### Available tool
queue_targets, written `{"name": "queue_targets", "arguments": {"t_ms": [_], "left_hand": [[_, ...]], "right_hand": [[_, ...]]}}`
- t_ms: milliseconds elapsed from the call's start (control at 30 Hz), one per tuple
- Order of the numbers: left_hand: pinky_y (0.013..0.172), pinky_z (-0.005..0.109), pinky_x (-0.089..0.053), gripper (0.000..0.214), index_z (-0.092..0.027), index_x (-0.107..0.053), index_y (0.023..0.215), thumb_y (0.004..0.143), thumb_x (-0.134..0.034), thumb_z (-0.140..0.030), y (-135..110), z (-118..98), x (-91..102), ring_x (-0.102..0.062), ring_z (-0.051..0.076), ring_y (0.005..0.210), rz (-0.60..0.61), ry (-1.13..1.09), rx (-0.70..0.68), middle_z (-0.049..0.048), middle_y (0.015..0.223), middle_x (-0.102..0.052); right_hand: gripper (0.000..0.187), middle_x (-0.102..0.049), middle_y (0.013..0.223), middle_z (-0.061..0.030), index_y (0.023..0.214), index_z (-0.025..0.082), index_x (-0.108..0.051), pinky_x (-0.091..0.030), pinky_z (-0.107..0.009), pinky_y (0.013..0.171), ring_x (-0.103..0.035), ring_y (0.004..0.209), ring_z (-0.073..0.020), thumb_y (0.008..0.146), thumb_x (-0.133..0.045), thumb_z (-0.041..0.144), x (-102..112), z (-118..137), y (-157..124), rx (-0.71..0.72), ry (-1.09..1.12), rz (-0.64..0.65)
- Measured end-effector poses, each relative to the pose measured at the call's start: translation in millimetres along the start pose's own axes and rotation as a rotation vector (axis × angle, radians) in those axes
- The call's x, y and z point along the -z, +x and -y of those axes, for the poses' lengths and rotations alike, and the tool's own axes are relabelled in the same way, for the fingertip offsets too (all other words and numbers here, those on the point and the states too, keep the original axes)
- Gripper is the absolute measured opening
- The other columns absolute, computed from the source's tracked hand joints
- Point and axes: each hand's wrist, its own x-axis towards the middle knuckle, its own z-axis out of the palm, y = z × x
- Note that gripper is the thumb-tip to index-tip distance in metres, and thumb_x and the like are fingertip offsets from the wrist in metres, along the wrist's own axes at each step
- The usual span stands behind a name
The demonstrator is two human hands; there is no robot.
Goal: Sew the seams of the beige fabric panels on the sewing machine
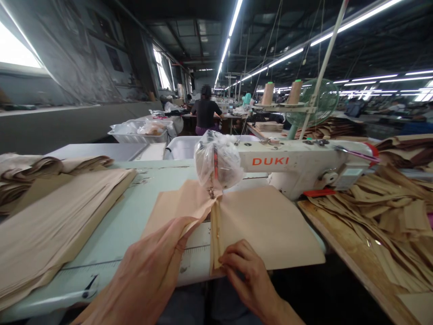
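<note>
My left hand (152,257) is closed on the edge of a tan fabric piece (176,203), lifting it a little just in front of the presser foot (212,193). Between thumb and fingers, my right hand (248,275) pinches the near end of a beige zipper (216,234) with a small metallic pull. The zipper runs straight back to the needle area, along the edge of a second tan fabric panel (270,221) lying flat on the right. A white sewing machine (270,158) stands behind, its head wrapped in a clear plastic bag (219,160).
Stacked tan fabric panels (67,221) lie on the left of the pale green table (149,174). Many beige strips (389,216) heap on a wooden board at right. Thread cones (268,93) and a green fan (316,104) stand behind the machine. A person (205,110) sits farther back.
</note>
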Motion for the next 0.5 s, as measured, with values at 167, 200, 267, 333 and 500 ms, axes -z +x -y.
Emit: {"name": "queue_targets", "arguments": {"t_ms": [167, 200, 267, 333, 500], "left_hand": [[0.082, 0.019, -0.053, 0.029, -0.03, -0.052, 0.124, 0.104, -0.031, -0.026, -5, -1, -8.0, -0.069, 0.014, 0.095, 0.071, -0.025, -0.093, -0.001, 0.115, -0.068], [0.081, 0.019, -0.053, 0.027, -0.03, -0.053, 0.12, 0.103, -0.032, -0.025, -7, -1, -10.0, -0.07, 0.014, 0.094, 0.073, -0.025, -0.11, -0.0015, 0.11, -0.069], [0.076, 0.019, -0.054, 0.028, -0.03, -0.053, 0.117, 0.1, -0.032, -0.02, -11, -1, -13.6, -0.071, 0.015, 0.092, 0.055, -0.015, -0.136, -0.0022, 0.103, -0.071], [0.071, 0.02, -0.054, 0.035, -0.029, -0.053, 0.119, 0.094, -0.032, -0.014, -15, -1, -16.0, -0.072, 0.016, 0.091, 0.021, 0.005, -0.162, -0.0019, 0.103, -0.072], [0.075, 0.023, -0.056, 0.043, -0.028, -0.054, 0.118, 0.085, -0.036, -0.007, -18, -4, -16.1, -0.072, 0.016, 0.092, 0.011, 0.011, -0.178, -0.002, 0.105, -0.074]], "right_hand": [[0.019, -0.066, 0.098, -0.004, 0.107, 0.025, -0.069, -0.046, -0.033, 0.079, -0.056, 0.093, -0.0195, 0.099, -0.055, 0.015, 9, -5, 0, 0.072, -0.089, 0.077], [0.019, -0.067, 0.097, -0.0038, 0.107, 0.025, -0.069, -0.046, -0.034, 0.078, -0.056, 0.092, -0.0197, 0.099, -0.056, 0.017, 11, -6, 1, 0.079, -0.102, 0.08], [0.018, -0.068, 0.096, -0.0037, 0.107, 0.027, -0.07, -0.046, -0.035, 0.077, -0.055, 0.09, -0.0202, 0.099, -0.056, 0.019, 11, -5, 2, 0.092, -0.132, 0.089], [0.02, -0.068, 0.096, -0.0034, 0.108, 0.028, -0.071, -0.046, -0.035, 0.077, -0.055, 0.089, -0.0205, 0.099, -0.056, 0.018, 11, -4, 3, 0.101, -0.146, 0.092], [0.021, -0.068, 0.095, -0.0028, 0.108, 0.027, -0.069, -0.044, -0.036, 0.076, -0.053, 0.088, -0.0206, 0.098, -0.055, 0.014, 10, -2, 3, 0.114, -0.153, 0.108]]}}
